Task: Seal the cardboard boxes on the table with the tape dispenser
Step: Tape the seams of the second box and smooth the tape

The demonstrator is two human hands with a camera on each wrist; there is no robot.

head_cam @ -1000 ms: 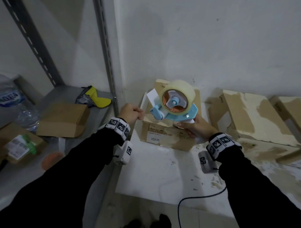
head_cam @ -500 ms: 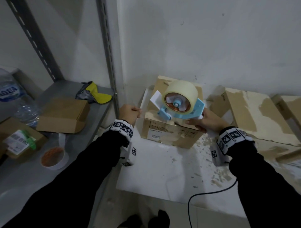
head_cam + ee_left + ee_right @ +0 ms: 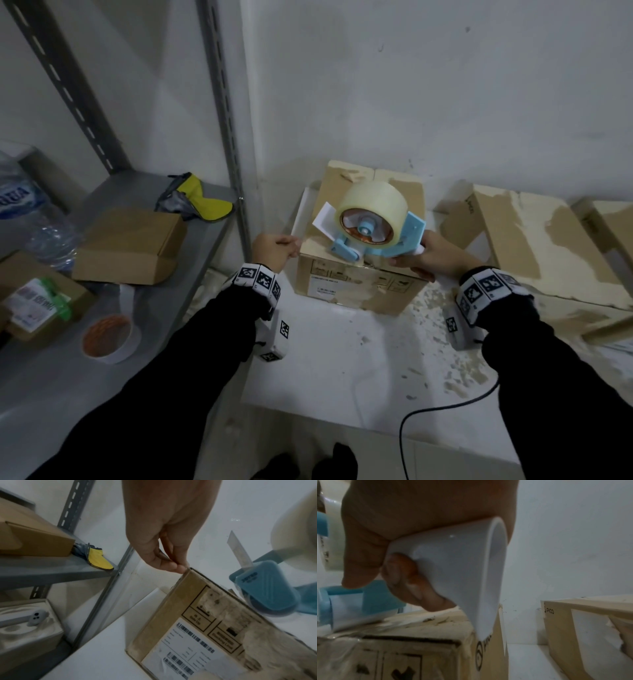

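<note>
A small cardboard box [image 3: 356, 287] stands on the white table [image 3: 329, 370] against the wall. On its top near the front edge rests a blue tape dispenser [image 3: 373, 233] with a clear tape roll. My right hand [image 3: 431, 257] grips the dispenser's white handle [image 3: 453, 563], fingers curled round it. My left hand [image 3: 274, 248] has its fingers curled, the fingertips [image 3: 173, 566] touching the box's upper left corner [image 3: 190, 570]. Whether they pinch anything there is unclear. A strip of tape lies across the box's front top edge [image 3: 351, 639].
Two larger torn cardboard boxes [image 3: 534, 246] stand to the right along the wall. A grey metal shelf [image 3: 68, 377] on the left carries a brown box [image 3: 126, 246], a tape roll [image 3: 109, 337], a water bottle and a yellow cloth [image 3: 202, 202]. A black cable [image 3: 442, 411] lies on the table's front.
My right hand has drawn the dispenser to the right along the box's top front edge. My left hand has stayed at the box's left corner.
</note>
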